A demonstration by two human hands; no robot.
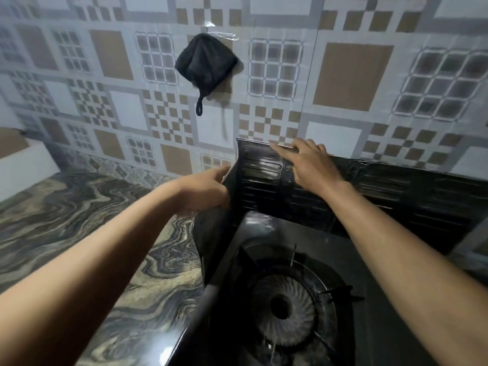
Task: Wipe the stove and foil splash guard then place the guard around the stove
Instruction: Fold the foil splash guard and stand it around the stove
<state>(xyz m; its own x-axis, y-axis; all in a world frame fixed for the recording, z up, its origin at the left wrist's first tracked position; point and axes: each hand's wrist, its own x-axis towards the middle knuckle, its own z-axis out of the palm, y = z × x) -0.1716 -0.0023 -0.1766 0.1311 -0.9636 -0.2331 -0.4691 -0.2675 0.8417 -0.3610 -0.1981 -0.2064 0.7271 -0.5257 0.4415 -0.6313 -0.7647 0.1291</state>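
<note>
Dark, ribbed foil splash guard [264, 170]: upright, folded at a corner, back panel against the tiled wall [351, 75], side panel along the stove's left edge; its right end is cut off at 3 o'clock. Stove [343, 260]: black, glossy, one burner [282, 307] at 6 o'clock, front cropped. Tabletop [79, 220]: swirled marble, at 8 o'clock. Black cloth [206, 62]: hanging on the wall at 12 o'clock. Left hand [203, 191]: grip closed on the side panel's upper edge, fingertips hidden behind it. Right hand [309, 165]: fingers spread, resting over the back panel's top edge near the corner.
</note>
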